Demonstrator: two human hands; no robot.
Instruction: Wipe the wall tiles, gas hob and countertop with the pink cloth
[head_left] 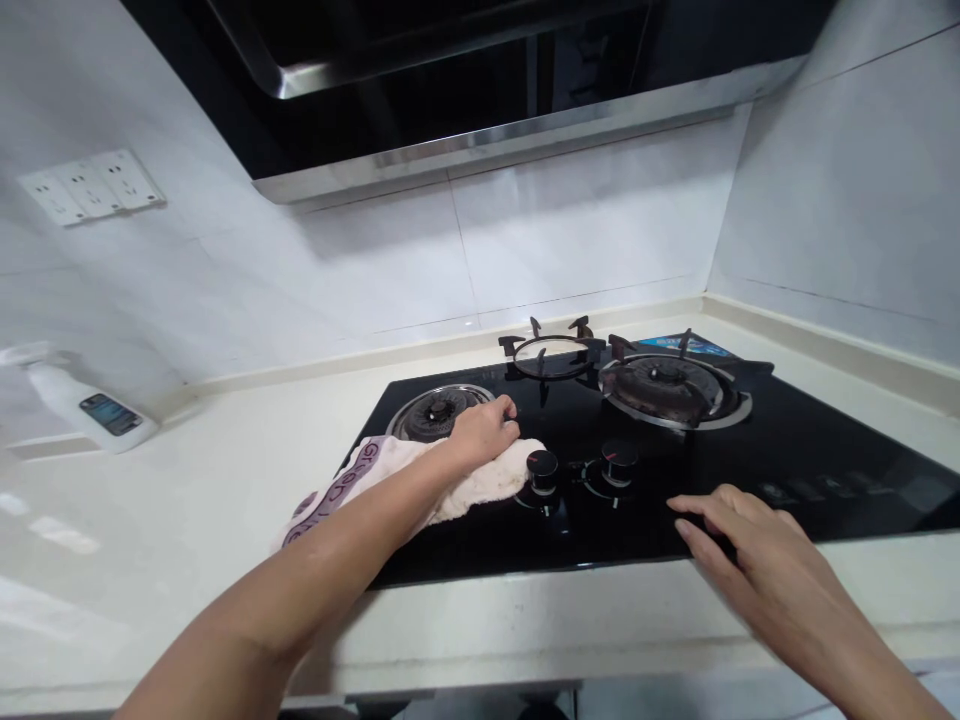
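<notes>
My left hand (pixel 484 432) is closed on a pale cloth (pixel 491 486) with purple lettering, pressed onto the black glass gas hob (pixel 480 548). The cloth trails leftward under my forearm onto the counter. Just behind this hand is the left burner (pixel 436 410), bare of its pan support. Two black knobs, the left one (pixel 541 470) touching or nearly touching the cloth and the right one (pixel 619 463), stand between my hands. Over the hob's front right edge, my right hand (pixel 761 545) holds nothing, its thumb and fingers apart.
A loose pan support (pixel 551 358) rests at the back of the hob. Another support (pixel 720 372) sits on the right burner (pixel 667 388). A white spray bottle (pixel 90 405) stands on the counter (pixel 225 480) at left. Overhead hangs a range hood (pixel 517 140).
</notes>
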